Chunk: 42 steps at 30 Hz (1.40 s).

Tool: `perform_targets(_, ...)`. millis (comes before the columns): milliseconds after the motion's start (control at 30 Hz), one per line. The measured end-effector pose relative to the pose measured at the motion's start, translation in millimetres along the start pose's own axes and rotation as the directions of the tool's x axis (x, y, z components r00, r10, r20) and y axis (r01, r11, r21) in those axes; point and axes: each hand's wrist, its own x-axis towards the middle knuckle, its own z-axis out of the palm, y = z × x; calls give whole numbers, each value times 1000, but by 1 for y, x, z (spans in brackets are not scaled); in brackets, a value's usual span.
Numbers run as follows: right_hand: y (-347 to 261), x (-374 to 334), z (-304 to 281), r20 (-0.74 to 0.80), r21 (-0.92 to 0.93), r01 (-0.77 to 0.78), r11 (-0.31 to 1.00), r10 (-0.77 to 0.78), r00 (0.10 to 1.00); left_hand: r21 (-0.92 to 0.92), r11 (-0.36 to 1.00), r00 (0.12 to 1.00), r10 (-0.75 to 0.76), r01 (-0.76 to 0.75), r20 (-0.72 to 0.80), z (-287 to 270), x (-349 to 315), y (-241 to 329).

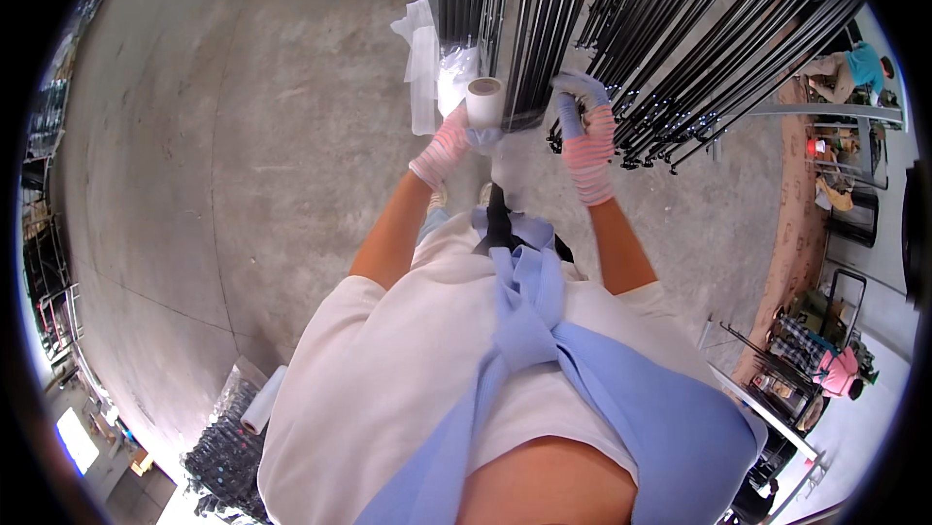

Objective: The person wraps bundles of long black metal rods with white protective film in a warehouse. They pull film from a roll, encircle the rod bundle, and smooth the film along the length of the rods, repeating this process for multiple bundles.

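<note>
My left hand (449, 144), in a pink-striped glove with blue-grey finger parts, is closed around the lower part of a white roll of plastic wrap (485, 105), held upright. Beside the roll, a bundle of long black rods (537, 44) reaches down between my hands, with see-through film around its lower end. My right hand (585, 122), gloved alike, is at the right side of this bundle. Its fingers are bent but apart, with nothing seen held in them; whether they touch the rods is hard to tell.
More black rods (670, 59) hang or lean at the upper right by a grey metal rail (806, 109). White plastic sheeting (423, 68) lies left of the roll. Another white roll (264, 401) rests on wrapped black parts (223, 457) at lower left. People sit at the far right.
</note>
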Motion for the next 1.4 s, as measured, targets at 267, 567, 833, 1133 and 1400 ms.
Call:
perform_targets(267, -47, 49, 7, 913, -405, 849, 340, 191, 359, -234, 936, 944, -300, 264, -136, 46, -8, 19)
perform_targets(567, -50, 62, 35, 822, -332, 921, 204, 541, 176, -20, 998, 998, 58, -57, 39, 21, -27, 17)
perform_targets(833, -56, 65, 45, 915, -329, 914, 236, 321, 246, 233, 973, 998, -12, -2, 58, 41, -76, 53)
perform_targets(1133, -30, 64, 37, 928, -359, 910, 209, 189, 322, 959, 167, 971, -33, -230, 238, 74, -55, 61)
perform_targets(1400, -38, -55, -21, -99, 288, -376, 881, 418, 903, 886, 459, 998, 13, -65, 66, 81, -57, 51)
